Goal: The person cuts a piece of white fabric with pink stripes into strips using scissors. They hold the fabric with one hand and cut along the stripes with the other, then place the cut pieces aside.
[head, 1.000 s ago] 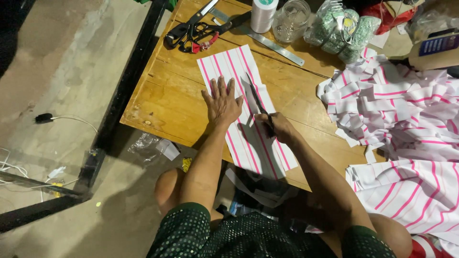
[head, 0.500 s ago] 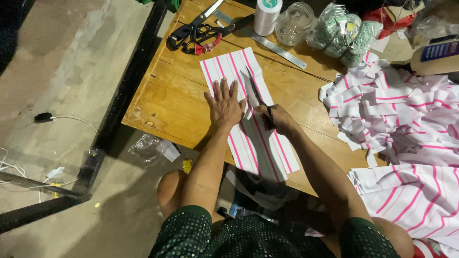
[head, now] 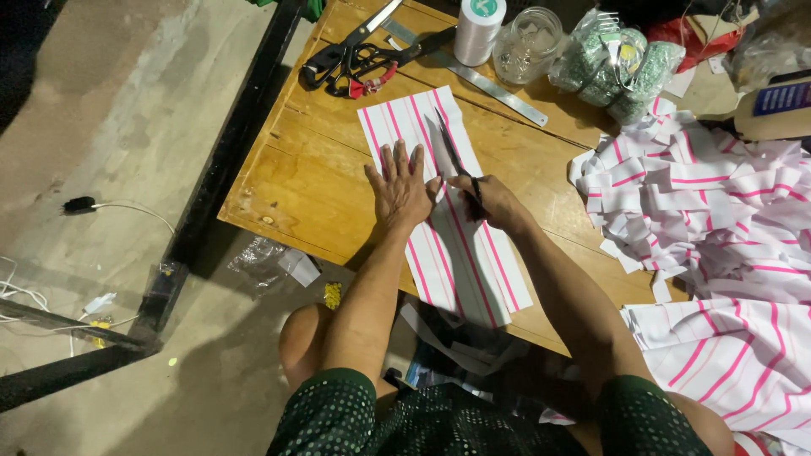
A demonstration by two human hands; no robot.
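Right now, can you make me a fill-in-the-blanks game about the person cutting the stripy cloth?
1. The right hand holds a pair of ____ over the striped cloth.
2. The left hand lies ____ on the cloth, fingers spread.
3. The cloth is white with ____ stripes.
4. A metal ____ lies on the wooden table beside the thread spool.

Missing words: scissors; flat; pink; ruler

Worn wooden table [head: 321,177], black frame [head: 221,160], concrete floor [head: 93,110].
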